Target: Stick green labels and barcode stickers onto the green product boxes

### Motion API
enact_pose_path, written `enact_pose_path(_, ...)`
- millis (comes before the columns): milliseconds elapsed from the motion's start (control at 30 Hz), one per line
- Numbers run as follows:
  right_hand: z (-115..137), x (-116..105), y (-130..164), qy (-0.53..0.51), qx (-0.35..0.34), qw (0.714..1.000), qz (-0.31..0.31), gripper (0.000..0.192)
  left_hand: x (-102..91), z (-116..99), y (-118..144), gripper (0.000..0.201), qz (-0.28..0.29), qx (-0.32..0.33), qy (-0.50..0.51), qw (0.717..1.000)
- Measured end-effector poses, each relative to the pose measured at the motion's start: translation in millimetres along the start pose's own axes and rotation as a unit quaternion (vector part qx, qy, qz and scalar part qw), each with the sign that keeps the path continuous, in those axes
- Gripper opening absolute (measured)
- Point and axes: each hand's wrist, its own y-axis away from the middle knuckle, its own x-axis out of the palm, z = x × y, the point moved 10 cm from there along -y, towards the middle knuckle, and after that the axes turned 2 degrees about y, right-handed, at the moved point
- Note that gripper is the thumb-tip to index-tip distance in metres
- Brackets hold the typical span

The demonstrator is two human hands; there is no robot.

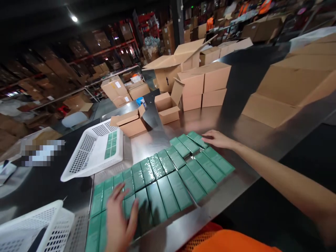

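Two rows of green boxes (pixel 168 175) lie flat, side by side, along the near edge of the steel worktop (pixel 236 122). Left hand (pixel 119 218) rests flat on the near row, fingers released. Right hand (pixel 217 139) touches the far row's right end, fingers extended, grasping nothing. A white basket (pixel 89 157) holding more green boxes stands near the left edge
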Motion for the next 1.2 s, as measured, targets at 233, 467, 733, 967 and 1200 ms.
enact_pose_path(233,0,18,24,-0.091,-0.114,0.989,0.009,0.079,226.9,-50,-141,0.036,0.256,-0.021,-0.018,0.966)
enact_pose_path(467,8,32,34,-0.069,-0.229,0.966,0.1,0.138,297.3,-63,-142,0.034,0.301,-0.059,-0.086,0.948)
enact_pose_path(733,14,43,39,0.005,-0.19,0.968,0.162,0.143,321.3,-57,-158,0.038,0.323,-0.063,-0.053,0.943)
enact_pose_path(967,15,38,39,-0.027,-0.182,0.973,0.142,0.13,340.5,-67,-156,0.03,0.339,-0.055,-0.036,0.938)
enact_pose_path(1200,17,38,41,-0.028,-0.202,0.971,0.121,0.125,352.9,-94,-151,0.032,0.345,-0.023,-0.006,0.938)
